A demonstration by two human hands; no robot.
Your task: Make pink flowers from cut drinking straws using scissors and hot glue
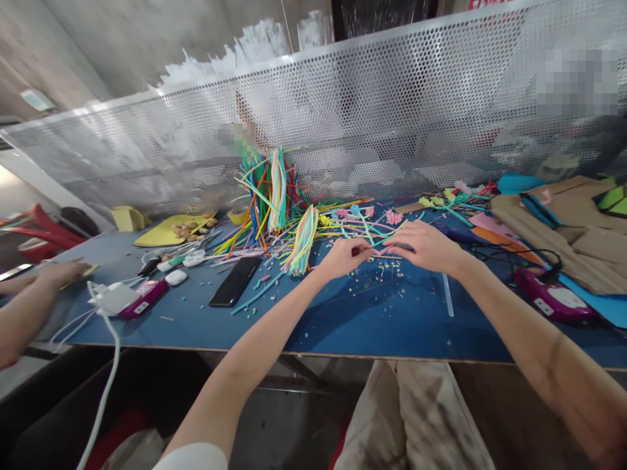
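Over the blue table, my left hand [345, 256] and my right hand [422, 247] face each other with fingers pinched. A thin pink pipe cleaner [378, 252] runs between their fingertips, and both hands grip it. Just behind them lie loose pipe cleaners [360, 228] in pastel colours, with small fuzzy pink flowers [393, 217] and a fuzzy yellow piece [324, 221] among them. To the left of my left hand rests a bundle of pastel pipe cleaners [301, 241]. Tiny coloured clippings [386, 287] are scattered beneath my hands.
A tall bunch of pipe cleaners [274, 189] stands by the perforated metal screen [392, 117]. Leftward lie a black phone [235, 281], a purple power strip [144, 299] and another person's hand [68, 271]. Cardboard [588, 228] and a second purple power strip [553, 294] occupy the right.
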